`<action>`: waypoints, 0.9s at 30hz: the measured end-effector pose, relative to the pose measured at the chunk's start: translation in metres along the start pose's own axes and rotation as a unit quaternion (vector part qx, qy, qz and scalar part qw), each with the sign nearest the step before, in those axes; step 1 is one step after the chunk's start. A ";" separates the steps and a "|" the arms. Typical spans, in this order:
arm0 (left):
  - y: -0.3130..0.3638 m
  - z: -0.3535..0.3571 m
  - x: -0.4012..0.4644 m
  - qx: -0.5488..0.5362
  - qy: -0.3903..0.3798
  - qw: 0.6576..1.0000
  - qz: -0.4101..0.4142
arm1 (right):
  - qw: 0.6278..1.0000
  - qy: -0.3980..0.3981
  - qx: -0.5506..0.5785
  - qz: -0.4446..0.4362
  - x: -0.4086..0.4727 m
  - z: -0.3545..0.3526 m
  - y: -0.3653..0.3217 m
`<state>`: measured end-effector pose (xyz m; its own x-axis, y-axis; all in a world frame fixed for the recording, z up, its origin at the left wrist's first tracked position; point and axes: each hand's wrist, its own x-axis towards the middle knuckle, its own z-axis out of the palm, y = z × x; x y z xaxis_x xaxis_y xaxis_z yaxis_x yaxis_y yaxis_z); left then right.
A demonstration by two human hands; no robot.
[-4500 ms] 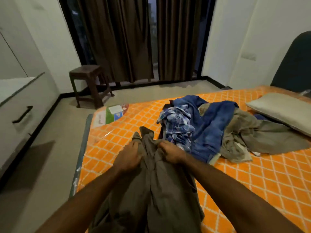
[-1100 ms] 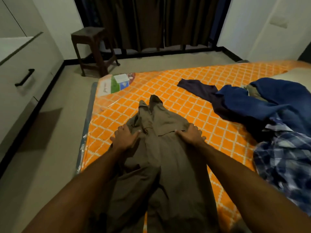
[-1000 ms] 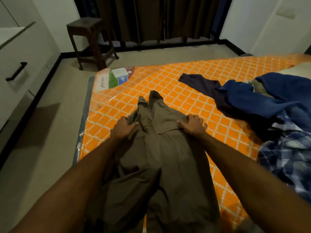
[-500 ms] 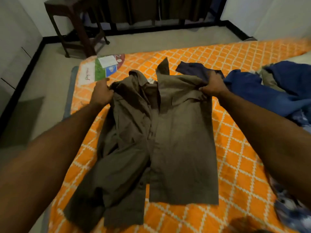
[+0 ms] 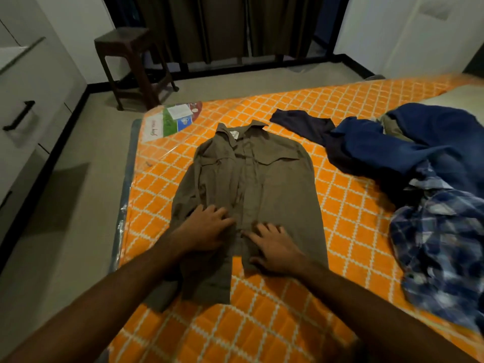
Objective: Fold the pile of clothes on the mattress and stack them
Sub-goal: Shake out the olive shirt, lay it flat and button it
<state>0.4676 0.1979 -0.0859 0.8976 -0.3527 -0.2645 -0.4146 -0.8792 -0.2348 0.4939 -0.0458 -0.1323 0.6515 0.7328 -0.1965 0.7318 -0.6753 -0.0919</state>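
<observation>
Olive-drab shirt spread face-up, collar away, on the orange mattress, pinned flat near the hem by left hand and right hand, fingers splayed and straight, gripping nothing. Smoothing step, by the look of it; next, probably, closing the front neatly and folding sides inward. Left sleeve close to the mattress edge, so little slack there; open quilt to the right before the unfolded pile, blue and checked, with bare mattress beyond the collar for a stack.

Both arms extended forward; left hand and right hand flat, palms down, fingers spread.
</observation>
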 end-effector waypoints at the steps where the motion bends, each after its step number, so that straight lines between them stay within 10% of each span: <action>1: -0.005 0.000 -0.008 0.012 -0.021 1.000 -0.004 | 1.000 -0.011 0.007 0.009 -0.004 -0.002 0.001; 10: -0.048 -0.015 -0.074 0.058 -0.022 0.977 -0.204 | 0.990 -0.058 -0.037 0.120 -0.019 -0.050 0.029; 17: 0.033 -0.003 -0.057 -0.030 0.063 0.997 0.019 | 0.995 -0.022 0.092 0.014 -0.024 -0.027 -0.023; 27: 0.069 0.028 -0.040 0.022 -0.019 0.996 -0.080 | 0.994 -0.008 -0.097 0.051 -0.020 -0.001 -0.027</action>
<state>0.3994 0.1604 -0.1176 0.9470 -0.1956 -0.2548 -0.2728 -0.9083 -0.3171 0.4615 -0.0425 -0.1251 0.7222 0.6587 -0.2107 0.6879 -0.7158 0.1199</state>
